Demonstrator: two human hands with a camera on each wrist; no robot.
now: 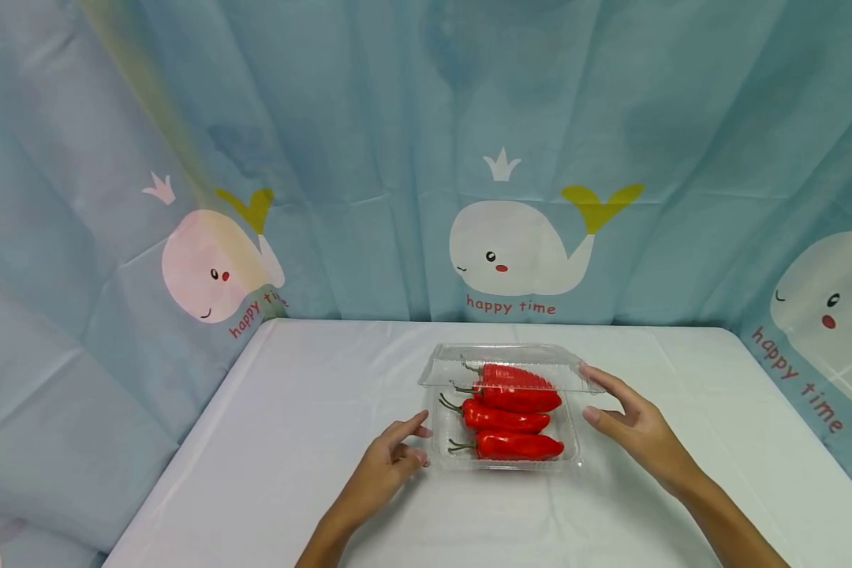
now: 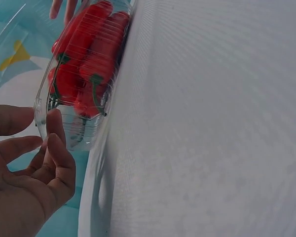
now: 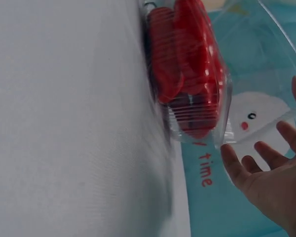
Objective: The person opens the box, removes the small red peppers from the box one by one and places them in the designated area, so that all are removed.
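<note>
A blue curtain (image 1: 369,118) hung behind a white tabletop (image 1: 326,355). On this tabletop stood a clear box (image 1: 511,466) with four red peppers (image 1: 518,446) lying in a row, and its lid (image 1: 504,353) was partly raised above the farthest ones. The left hand (image 1: 383,465) was half open beside the left wall of the box, its fingers loosely bent; it gripped nothing, and I could not tell whether it touched. The right hand (image 1: 639,434) was opened wider, one fingertip at the right corner of the lid, the thumb apart. The box seemed light, thin and rather slippery, easy to crush, so its rim or the lid's edge was probably the best place for a gentle hold. On the curtain one could read "happy time" (image 1: 511,306) in red.
</note>
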